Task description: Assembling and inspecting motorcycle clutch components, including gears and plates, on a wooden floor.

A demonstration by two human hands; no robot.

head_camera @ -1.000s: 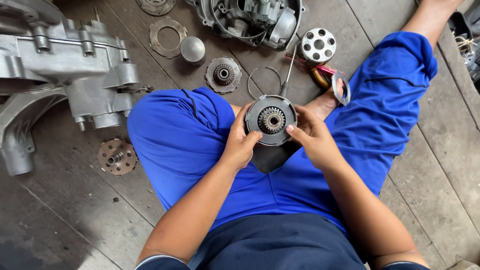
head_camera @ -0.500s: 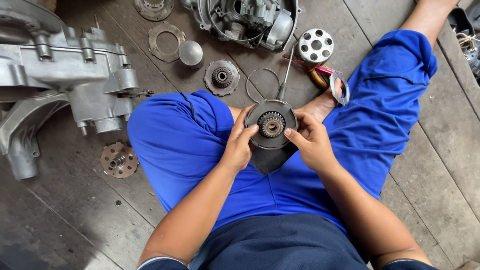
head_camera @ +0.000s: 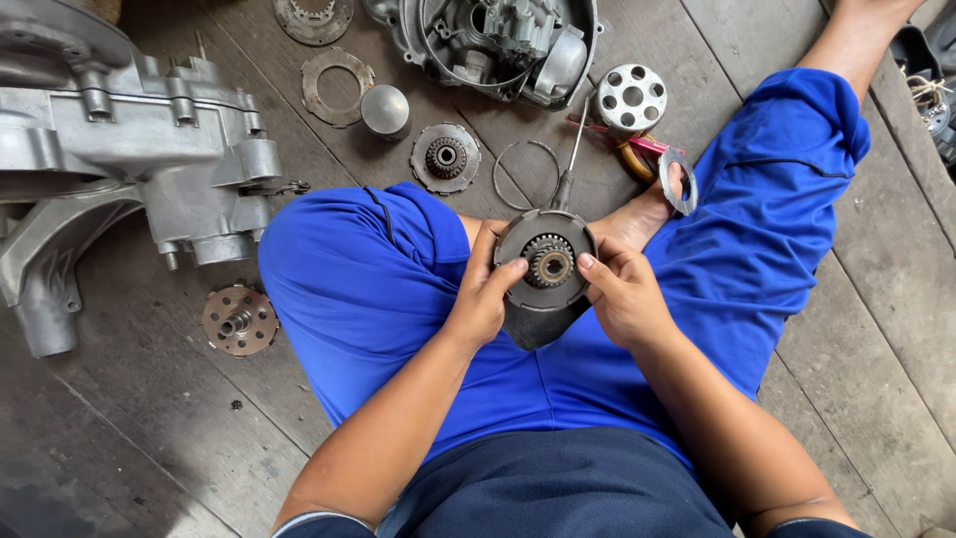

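A round clutch assembly with a small toothed gear at its centre is held over the lap, between the knees of blue trousers. All places below are given relative to this assembly.

- Left hand: clasped on the left rim, fingers curled behind, thumb pressed onto the face just left of the gear.
- Right hand: closed on the right rim, thumb tip laid against the face just right of the gear, fingers wrapped behind.
- Directly beyond the top edge: a screwdriver, its handle touching or nearly touching the rim; which cannot be told.
- Just left of the screwdriver: a thin wire ring flat on the wooden floor.
- Up and left: a geared disc, then a domed piston and a flat ring plate.
- Up and right: a drilled silver hub; nearer, a metal washer-like ring resting by a bare foot.
- Far left: a large grey engine casing; below it, a rusty perforated disc.
- Straight above, well apart: an open engine cover with parts inside.
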